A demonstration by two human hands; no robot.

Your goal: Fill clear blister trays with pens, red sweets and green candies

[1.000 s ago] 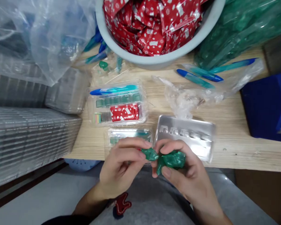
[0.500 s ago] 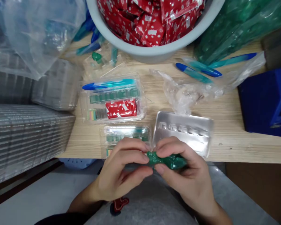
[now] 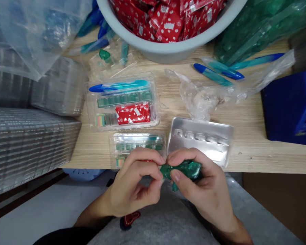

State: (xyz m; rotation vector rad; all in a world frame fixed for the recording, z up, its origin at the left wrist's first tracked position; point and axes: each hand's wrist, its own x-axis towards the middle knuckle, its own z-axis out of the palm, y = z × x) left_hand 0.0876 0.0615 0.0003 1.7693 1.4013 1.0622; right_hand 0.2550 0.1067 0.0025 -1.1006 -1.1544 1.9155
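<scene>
Glossy, translucent green pieces (image 3: 187, 169), irregular in outline, sit between the hands at the table's front edge. Right hand (image 3: 202, 183) encloses them, thumb and fingers closed; left hand (image 3: 140, 182) pinches their left end.

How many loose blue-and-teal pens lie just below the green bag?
3: the lowest pen at left, the middle pen close above it, and the right-hand pen stretching away rightward. More may be hidden under the green bag.

Centre right, shiny smooth metal tray (image 3: 214, 128); beneath, pale grained wood table (image 3: 255, 153); top, smooth plastic basin (image 3: 165, 49).
</scene>
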